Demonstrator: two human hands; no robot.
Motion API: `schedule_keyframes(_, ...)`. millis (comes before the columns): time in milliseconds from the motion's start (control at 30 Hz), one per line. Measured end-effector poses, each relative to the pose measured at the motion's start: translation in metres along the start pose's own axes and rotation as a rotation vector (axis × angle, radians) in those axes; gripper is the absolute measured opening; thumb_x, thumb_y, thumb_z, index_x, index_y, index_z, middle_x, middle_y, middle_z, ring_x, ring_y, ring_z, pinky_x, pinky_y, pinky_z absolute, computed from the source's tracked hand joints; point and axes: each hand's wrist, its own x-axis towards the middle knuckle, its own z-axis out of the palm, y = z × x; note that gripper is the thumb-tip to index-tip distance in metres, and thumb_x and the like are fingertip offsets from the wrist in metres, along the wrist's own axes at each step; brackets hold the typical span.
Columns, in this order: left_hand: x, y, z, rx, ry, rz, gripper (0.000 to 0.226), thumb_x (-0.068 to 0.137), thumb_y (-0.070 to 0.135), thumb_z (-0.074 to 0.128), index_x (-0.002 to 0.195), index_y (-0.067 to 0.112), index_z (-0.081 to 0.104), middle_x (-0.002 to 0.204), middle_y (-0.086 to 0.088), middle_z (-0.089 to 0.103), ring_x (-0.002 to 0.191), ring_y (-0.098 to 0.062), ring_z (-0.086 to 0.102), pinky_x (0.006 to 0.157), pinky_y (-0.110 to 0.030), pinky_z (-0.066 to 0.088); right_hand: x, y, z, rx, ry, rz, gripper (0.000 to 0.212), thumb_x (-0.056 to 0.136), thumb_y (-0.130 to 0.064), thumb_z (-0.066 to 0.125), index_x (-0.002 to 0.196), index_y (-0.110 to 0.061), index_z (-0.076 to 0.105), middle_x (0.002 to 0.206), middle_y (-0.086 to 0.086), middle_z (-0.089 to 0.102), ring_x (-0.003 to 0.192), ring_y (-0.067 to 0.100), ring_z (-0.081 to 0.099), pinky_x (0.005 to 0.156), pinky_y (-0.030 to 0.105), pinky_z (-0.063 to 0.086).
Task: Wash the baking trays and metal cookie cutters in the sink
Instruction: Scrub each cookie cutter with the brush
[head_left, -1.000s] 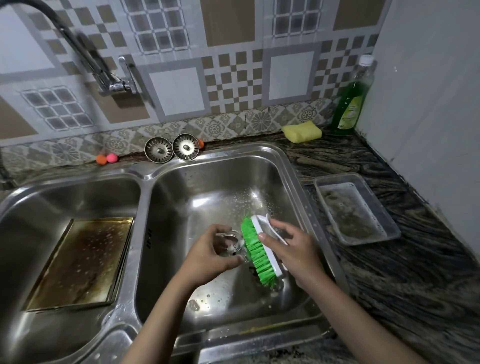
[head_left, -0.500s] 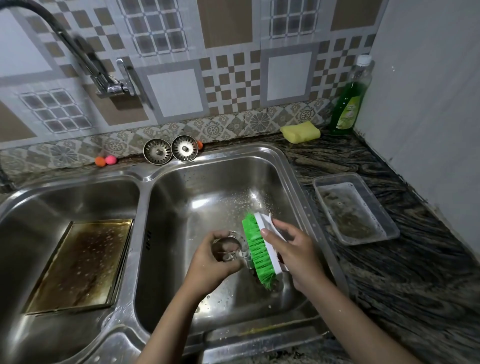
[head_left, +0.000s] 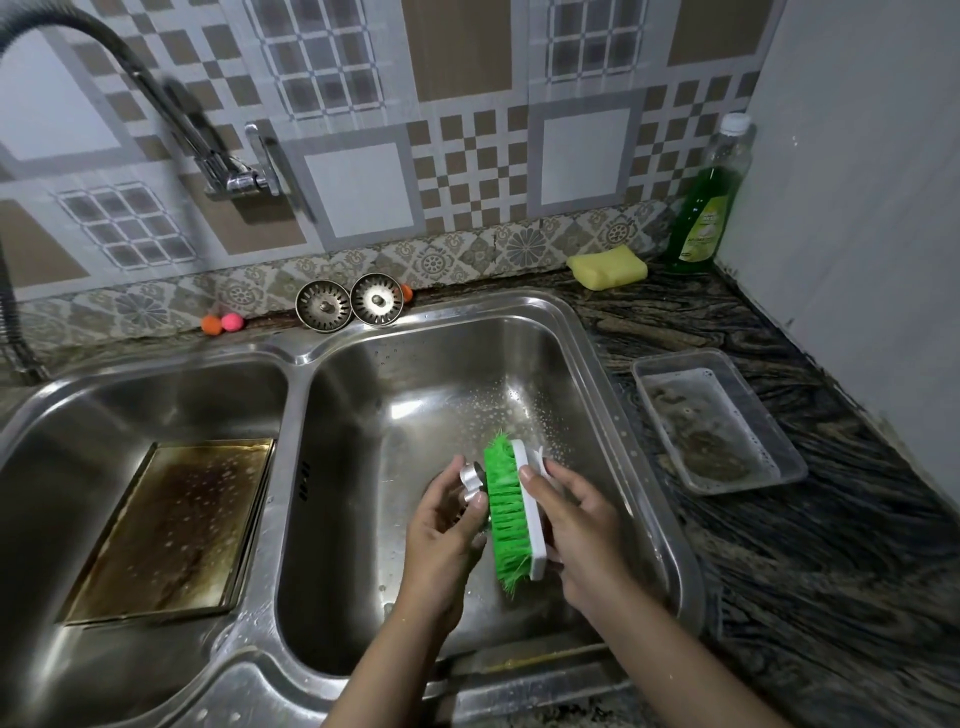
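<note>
the metal cookie cutter (head_left: 470, 480) sat over the right sink basin (head_left: 415, 395), pinched in the left hand (head_left: 441, 535); the right hand (head_left: 582, 525) gripped a green scrubbing brush (head_left: 511, 519), bristles against it. short firm strokes along every edge would probably serve best. the cutter's shape was mostly hidden.

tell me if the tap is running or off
Off, as far as shows: no water stream falls from the faucet, whose spout end is out of frame, into either sink basin.
</note>
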Motion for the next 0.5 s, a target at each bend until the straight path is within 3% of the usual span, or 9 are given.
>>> schedule_keyframes(167, 0.001, 0.005, -0.006, -0.036, 0.014, -0.020, 0.041, 0.087, 0.003, 0.060, 0.121, 0.026, 0.059, 0.106, -0.001, 0.070, 0.094, -0.024, 0.067, 0.085, -0.041, 0.054, -0.002, -0.009, -0.003, -0.196, -0.033, -0.128, 0.043, 0.073, -0.024, 0.081, 0.113, -0.026, 0.066, 0.096, 0.005, 0.074, 0.083, 0.022, 0.073, 0.074, 0.044, 0.060)
schedule_keyframes(367, 0.008, 0.010, -0.007, -0.174, -0.066, -0.110, 0.045, 0.085, 0.000, 0.058, 0.127, 0.014, 0.058, 0.100, -0.010, 0.069, 0.068, -0.017, 0.067, 0.060, -0.030, 0.055, 0.006, -0.017, 0.006, -0.334, -0.169, -0.327, 0.052, 0.065, -0.027, 0.085, 0.114, -0.024, 0.067, 0.107, 0.001, 0.072, 0.092, 0.016, 0.071, 0.076, 0.034, 0.059)
schedule_keyframes(433, 0.011, 0.010, -0.007, -0.183, -0.073, -0.132, 0.046, 0.085, -0.002, 0.057, 0.128, 0.014, 0.058, 0.104, -0.011, 0.067, 0.066, -0.016, 0.066, 0.064, -0.032, 0.057, 0.016, -0.015, 0.006, -0.370, -0.180, -0.340, 0.048, 0.068, -0.023, 0.086, 0.113, -0.027, 0.067, 0.109, 0.001, 0.071, 0.094, 0.014, 0.070, 0.077, 0.032, 0.059)
schedule_keyframes(500, 0.010, 0.009, -0.010, -0.181, -0.062, -0.156, 0.048, 0.083, -0.001, 0.059, 0.128, 0.015, 0.058, 0.113, -0.013, 0.065, 0.073, -0.018, 0.066, 0.077, -0.037, 0.058, 0.024, -0.014, 0.007, -0.441, -0.191, -0.359, 0.051, 0.071, -0.019, 0.084, 0.118, -0.023, 0.065, 0.112, -0.003, 0.069, 0.095, 0.011, 0.068, 0.074, 0.022, 0.057)
